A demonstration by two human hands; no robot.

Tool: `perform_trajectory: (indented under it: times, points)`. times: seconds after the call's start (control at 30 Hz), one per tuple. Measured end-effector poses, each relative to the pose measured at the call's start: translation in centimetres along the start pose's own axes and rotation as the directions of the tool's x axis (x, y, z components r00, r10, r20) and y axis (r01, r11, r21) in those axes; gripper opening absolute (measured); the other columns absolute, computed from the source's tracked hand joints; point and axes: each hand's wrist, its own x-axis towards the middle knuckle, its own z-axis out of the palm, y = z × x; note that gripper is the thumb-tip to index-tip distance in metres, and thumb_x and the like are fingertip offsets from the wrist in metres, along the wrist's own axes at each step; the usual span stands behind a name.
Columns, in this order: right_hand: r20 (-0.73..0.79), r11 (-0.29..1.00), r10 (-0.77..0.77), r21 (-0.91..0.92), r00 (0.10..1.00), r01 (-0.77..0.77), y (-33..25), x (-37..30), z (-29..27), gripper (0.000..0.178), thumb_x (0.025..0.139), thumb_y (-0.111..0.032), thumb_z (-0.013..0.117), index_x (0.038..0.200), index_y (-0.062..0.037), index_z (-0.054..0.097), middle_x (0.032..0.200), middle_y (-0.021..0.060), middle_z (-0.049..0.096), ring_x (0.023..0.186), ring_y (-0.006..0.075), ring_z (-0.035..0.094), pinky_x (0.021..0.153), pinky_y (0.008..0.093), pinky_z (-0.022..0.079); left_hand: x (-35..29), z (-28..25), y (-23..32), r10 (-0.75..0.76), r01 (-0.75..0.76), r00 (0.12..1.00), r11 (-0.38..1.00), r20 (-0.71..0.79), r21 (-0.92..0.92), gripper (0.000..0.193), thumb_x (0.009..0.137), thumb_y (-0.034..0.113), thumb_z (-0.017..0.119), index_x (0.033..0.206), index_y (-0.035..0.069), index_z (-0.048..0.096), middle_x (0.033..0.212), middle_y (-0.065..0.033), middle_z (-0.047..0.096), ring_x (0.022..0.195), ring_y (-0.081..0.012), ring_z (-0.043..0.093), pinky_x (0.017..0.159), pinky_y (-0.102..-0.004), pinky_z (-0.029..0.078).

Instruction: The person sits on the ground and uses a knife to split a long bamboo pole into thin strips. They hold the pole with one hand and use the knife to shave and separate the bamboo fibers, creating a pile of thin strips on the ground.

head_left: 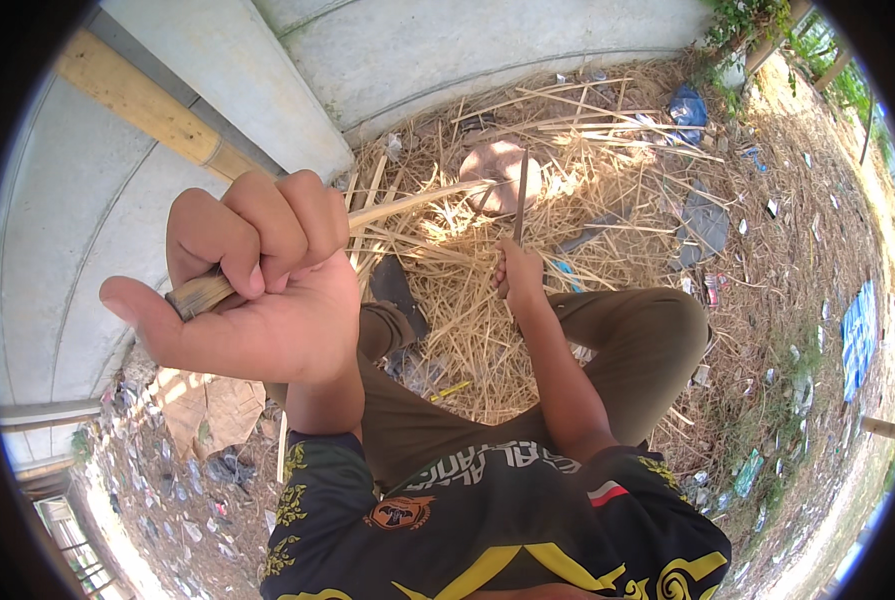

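Note:
Close to the camera, my left hand [277, 275] is closed around a split bamboo strip [417, 203]. The strip's near end sticks out by the thumb, and its far part reaches to a round wooden block [507, 165] on the ground. My right hand [518, 268] grips a long-bladed knife [522, 200] by its handle, which the fingers hide. The blade points away from me, seen nearly edge-on, and crosses in front of the block. Whether the blade touches the strip, I cannot tell.
Bamboo shavings [477, 340] cover the ground between my bent legs. Long split strips [577, 125] lie beyond the block, beside a concrete wall [497, 45]. A bamboo pole [147, 100] leans at the left. Dark flat scraps [702, 225], flattened cardboard [207, 410] and litter lie around.

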Motion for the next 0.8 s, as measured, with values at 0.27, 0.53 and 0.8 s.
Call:
perform_trajectory:
  times: [0.27,0.53,0.8]
  points:
    - [-0.089,0.911,-0.202,-0.382,0.975,0.154,0.3,0.8,-0.2,0.025,0.084,-0.018,0.067,0.07,-0.0044,0.053,0.053,0.001,0.044,0.044,0.0105,0.042,0.043,0.0289,0.036,1.8,-1.9,-1.4,0.15,-0.142,0.98,0.988,-0.13,0.067,0.066,0.091,0.075,0.037,0.062,0.017,0.028,0.05,0.0024,0.024,0.046,-0.0101,0.015,0.046,-0.0285,0.01]
    - [-0.006,0.728,-0.669,-0.207,0.743,0.653,-2.7,-3.4,1.9,0.021,0.091,-0.012,0.063,0.075,0.0014,0.059,0.056,-0.0047,0.044,0.055,0.0033,0.039,0.048,0.0278,0.028,2.7,-3.8,-1.7,0.122,-0.099,0.986,0.977,-0.116,0.189,0.053,0.101,0.036,0.053,0.061,0.018,0.022,0.048,0.0053,0.02,0.041,-0.0073,0.012,0.043,-0.0284,0.008]
    - [-0.005,0.698,-0.16,-0.708,0.987,0.109,2.9,3.6,-2.5,0.035,0.077,-0.028,0.071,0.07,0.0046,0.059,0.056,0.0109,0.057,0.049,0.0215,0.06,0.045,0.0356,0.047,3.5,-1.9,-2.7,0.251,-0.176,0.938,0.94,-0.241,0.293,0.057,0.092,0.001,0.061,0.059,0.019,0.018,0.045,0.0063,0.02,0.038,-0.0035,0.01,0.039,-0.0277,0.006]
